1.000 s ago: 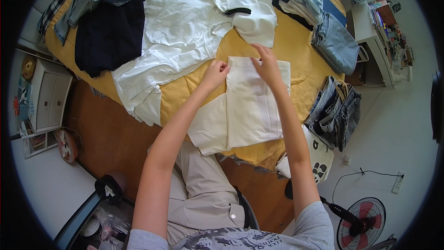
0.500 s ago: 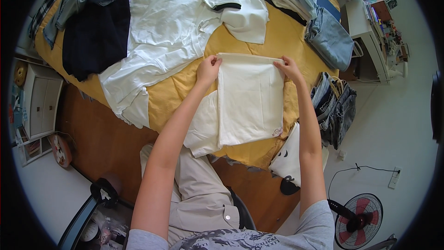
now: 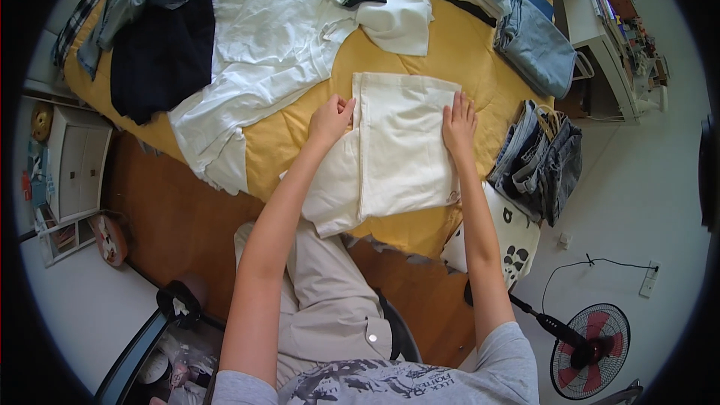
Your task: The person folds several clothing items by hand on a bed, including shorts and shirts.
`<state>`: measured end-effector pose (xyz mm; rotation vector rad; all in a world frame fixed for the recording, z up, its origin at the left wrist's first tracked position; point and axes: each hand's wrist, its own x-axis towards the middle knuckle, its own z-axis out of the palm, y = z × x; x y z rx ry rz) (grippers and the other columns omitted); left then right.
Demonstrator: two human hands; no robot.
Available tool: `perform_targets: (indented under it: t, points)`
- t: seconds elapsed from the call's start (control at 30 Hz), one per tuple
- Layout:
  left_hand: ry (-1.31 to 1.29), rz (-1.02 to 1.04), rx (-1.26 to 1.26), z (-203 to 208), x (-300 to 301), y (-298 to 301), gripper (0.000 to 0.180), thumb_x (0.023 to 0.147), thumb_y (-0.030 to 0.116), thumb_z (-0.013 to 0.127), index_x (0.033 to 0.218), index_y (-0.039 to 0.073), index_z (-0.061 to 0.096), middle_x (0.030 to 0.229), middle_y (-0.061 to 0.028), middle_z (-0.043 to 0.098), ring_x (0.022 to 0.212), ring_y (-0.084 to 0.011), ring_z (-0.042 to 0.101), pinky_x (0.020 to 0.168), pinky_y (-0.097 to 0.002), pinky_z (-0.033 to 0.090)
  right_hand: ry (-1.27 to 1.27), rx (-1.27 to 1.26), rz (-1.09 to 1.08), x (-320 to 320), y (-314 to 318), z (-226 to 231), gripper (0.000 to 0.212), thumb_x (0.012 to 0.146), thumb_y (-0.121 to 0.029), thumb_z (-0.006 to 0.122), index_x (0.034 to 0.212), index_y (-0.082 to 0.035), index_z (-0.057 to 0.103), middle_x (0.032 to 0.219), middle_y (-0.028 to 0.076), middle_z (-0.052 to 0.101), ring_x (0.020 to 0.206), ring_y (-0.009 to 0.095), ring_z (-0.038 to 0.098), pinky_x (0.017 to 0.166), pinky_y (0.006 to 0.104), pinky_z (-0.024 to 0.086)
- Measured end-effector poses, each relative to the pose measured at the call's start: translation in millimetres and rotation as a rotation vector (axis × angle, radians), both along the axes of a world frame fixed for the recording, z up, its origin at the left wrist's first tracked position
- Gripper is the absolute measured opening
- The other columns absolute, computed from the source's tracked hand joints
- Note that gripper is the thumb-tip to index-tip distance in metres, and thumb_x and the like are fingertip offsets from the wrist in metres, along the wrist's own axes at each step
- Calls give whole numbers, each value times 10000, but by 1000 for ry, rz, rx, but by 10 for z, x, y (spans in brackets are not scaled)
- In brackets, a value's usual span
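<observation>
In front of me, a folded cream-white garment [image 3: 405,150] lies on the yellow bedspread. A looser part of it spreads out under its left side, and a small printed mark shows near its lower right corner. My left hand [image 3: 331,121] is closed at the garment's left edge, below the top corner, with thumb and fingertips pinched on the cloth. On the right edge my right hand [image 3: 460,124] lies flat, fingers stretched out and pointing away from me, pressing on the fabric without gripping it.
White clothes [image 3: 262,52] and dark navy cloth [image 3: 161,60] cover the bed's far left. Folded light-blue jeans [image 3: 534,49] lie at the far right, with a stack of darker jeans [image 3: 541,161] nearer. A white patterned cushion [image 3: 514,229] and a fan [image 3: 591,351] are right.
My right hand has let go of the top right corner and now lies flat lower on the right edge. My left hand has slid down from the top left corner.
</observation>
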<state>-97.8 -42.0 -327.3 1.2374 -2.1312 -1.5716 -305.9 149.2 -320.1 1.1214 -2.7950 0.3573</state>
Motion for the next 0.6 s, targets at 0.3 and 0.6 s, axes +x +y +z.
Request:
perform_targets:
  t: [0.3,0.6]
  points:
    - [-61,-334,38,89,1127,169,433,775,412,534,926,9,579,804,-111,613,727,-196,580,669,-285,435,-77,37,379,1620,296,156,451,848,-270,376,1284,-172,319,1353,76,252,1261,299,169,1005,482,75]
    - [-16,-58,516,118,1721,263,387,832,344,507,962,-14,575,810,-29,592,686,-104,540,637,-227,432,-202,-54,442,2365,669,110,691,690,-101,518,1317,-178,238,1349,66,263,1251,372,155,954,599,74]
